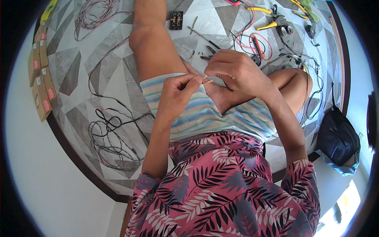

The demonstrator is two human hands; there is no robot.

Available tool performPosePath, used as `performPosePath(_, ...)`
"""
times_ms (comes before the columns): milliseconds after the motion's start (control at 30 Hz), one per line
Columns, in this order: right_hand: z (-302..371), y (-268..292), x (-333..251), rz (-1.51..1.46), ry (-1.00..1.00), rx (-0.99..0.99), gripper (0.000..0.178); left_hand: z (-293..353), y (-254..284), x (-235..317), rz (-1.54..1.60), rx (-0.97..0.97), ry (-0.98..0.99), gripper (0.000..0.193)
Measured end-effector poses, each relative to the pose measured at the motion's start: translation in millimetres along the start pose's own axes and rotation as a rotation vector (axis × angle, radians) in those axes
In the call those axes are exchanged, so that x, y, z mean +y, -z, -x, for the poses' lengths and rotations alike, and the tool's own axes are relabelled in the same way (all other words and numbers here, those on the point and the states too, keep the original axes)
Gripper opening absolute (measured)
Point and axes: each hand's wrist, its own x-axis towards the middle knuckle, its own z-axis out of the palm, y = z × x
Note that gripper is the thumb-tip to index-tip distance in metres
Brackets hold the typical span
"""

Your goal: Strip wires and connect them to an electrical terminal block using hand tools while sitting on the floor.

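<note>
Over my lap, my left hand [176,94] is closed in a pinch on a short, thin, pale wire [208,81]. Its tip pokes out past the thumb and forefinger. Close against it, my right hand [240,71] is also closed, thumb and forefinger meeting at a thin light strand by the wire's end. Whether that strand belongs to the same wire is too small to tell. Beyond my hands on the tiled floor lie a black block with brass contacts [176,20] and a thin screwdriver-like tool with a black handle [213,45].
Pliers with yellow handles [267,26] and red and black test leads [257,44] lie far right. Black cable [108,144] is tangled at left, below a coil of thin wire [94,15]. Cardboard boxes [40,94] line the left wall; a black bag [337,136] sits right.
</note>
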Motion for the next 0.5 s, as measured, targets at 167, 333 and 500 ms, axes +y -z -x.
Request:
performPosePath(167, 12.7, -24.0, 31.9, 0.073, -0.268, 0.123, 0.025, -6.6, 4.0, -9.2, -0.063, 0.170, -0.056, 0.020)
performPosePath(333, 42.7, -57.3, 33.9, 0.553, -0.684, -0.106, 0.072, -11.1, 3.4, -12.8, -0.017, 0.234, -0.064, 0.021)
performPosePath(500, 42.7, -64.0, 30.8, 0.661, -0.716, -0.097, 0.073, -13.9, -1.6, -9.3, 0.041, 0.205, -0.067, 0.023)
